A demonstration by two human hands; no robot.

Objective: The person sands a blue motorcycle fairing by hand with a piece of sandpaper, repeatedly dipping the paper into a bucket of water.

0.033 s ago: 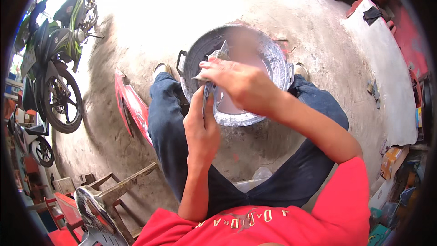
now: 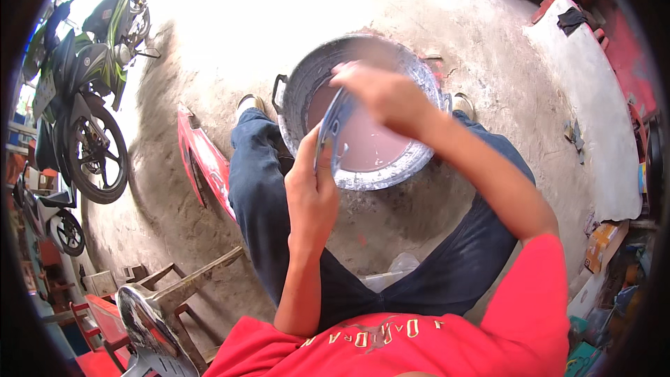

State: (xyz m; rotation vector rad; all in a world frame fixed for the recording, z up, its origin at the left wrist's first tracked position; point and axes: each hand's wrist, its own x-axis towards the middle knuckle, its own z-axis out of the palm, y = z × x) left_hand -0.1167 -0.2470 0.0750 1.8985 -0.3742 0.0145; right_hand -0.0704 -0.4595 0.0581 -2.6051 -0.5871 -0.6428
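My left hand (image 2: 311, 192) grips the near end of a thin, curved blue-grey panel (image 2: 336, 124), its thumb and fingers closed on either side. The panel stands tilted on edge over a round dark basin (image 2: 419, 160), which sits between my feet and holds murky pinkish-brown liquid (image 2: 373, 151). At the panel's far end is my right hand (image 2: 387, 98), smeared by motion. Its fingertips lie at or just above the panel's upper edge; whether anything is pinched under them does not show.
A red fairing piece (image 2: 209, 164) lies on the concrete floor left of my leg. Motorcycles (image 2: 87, 112) stand at the far left. A worn wooden stool frame (image 2: 188, 286) is at the lower left. A long whitish slab (image 2: 593, 112) runs along the right, near a cardboard box (image 2: 601, 246).
My right hand has moved up and slightly right, toward the panel's far end. More of the panel's face and of the liquid shows; the greyish piece seen by my right fingers is out of sight.
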